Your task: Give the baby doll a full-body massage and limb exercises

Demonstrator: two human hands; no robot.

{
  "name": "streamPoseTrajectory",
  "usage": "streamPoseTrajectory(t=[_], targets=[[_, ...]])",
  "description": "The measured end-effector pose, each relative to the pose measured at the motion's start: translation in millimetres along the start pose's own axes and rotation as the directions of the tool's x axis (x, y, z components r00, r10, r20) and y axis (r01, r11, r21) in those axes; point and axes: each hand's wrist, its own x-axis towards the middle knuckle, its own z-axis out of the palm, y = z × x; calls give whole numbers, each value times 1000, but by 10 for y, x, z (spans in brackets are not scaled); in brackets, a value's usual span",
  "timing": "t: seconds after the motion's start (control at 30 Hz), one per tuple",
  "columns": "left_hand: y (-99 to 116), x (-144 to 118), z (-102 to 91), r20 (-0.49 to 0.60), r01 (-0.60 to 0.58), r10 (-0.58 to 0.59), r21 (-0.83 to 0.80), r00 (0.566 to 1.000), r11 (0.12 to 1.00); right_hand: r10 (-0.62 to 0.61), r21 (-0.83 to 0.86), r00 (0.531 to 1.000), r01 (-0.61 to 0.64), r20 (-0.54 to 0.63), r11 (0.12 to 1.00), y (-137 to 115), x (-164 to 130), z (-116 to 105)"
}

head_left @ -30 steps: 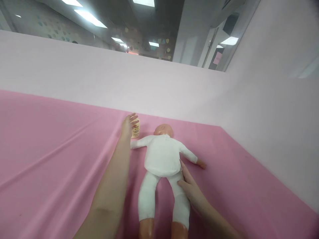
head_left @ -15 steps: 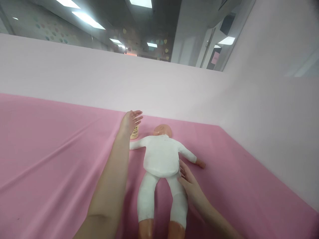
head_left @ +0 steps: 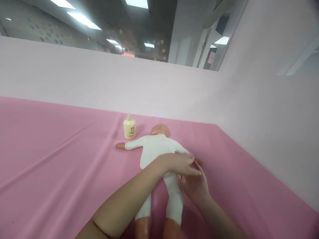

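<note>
Doll, in a white one-piece suit, lies face down on the pink sheet, head toward the pale back wall and bare feet toward the viewer. One sleeve stretches out to the doll's side nearest the cream lotion bottle, which stands upright just beyond that arm, close to the head but apart from it.

Left hand reaches across the doll's lower back to its far hip, palm down, fingers extended and loosely together, holding nothing. Right hand sits directly beneath the left, beside the doll's hip and upper leg, palm turned upward with fingers slightly curled; whether it grips any cloth cannot be told, as the left hand covers its fingertips. The two palms appear to face each other and may be touching.

Step in hand, as judged: both hands meet at the doll's hip, either rubbing together or taking hold of the body there. The next move calls for flat, even contact on the doll's back or side, with the bottle left clear of the sweeping forearm.
</note>
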Motion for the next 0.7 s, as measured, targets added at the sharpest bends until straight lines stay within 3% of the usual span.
streamPoseTrajectory(t=[0.07,0.17,0.27,0.4,0.5,0.6,0.7], targets=[[151,68,182,159,40,-58,110,986,993,11,31,1000,-11,11,999,-22,7,-34],[242,102,288,206,-2,-42,209,978,978,23,115,999,-26,24,993,-33,15,-73],[221,92,247,169,14,-51,216,984,976,16,178,999,-23,43,984,-52,3,-51],[153,109,167,60,119,-132,186,989,975,-7,219,999,-3,48,976,-86,-17,26],[123,151,252,4,148,-153,219,988,964,-40,207,999,33,32,978,-85,2,19],[141,130,481,-63,94,-77,345,995,934,-46,112,999,48,-24,993,-52,32,-50],[184,0,677,4,-136,148,414,989,900,-87,-17,984,85,-153,996,-22,48,-119]])
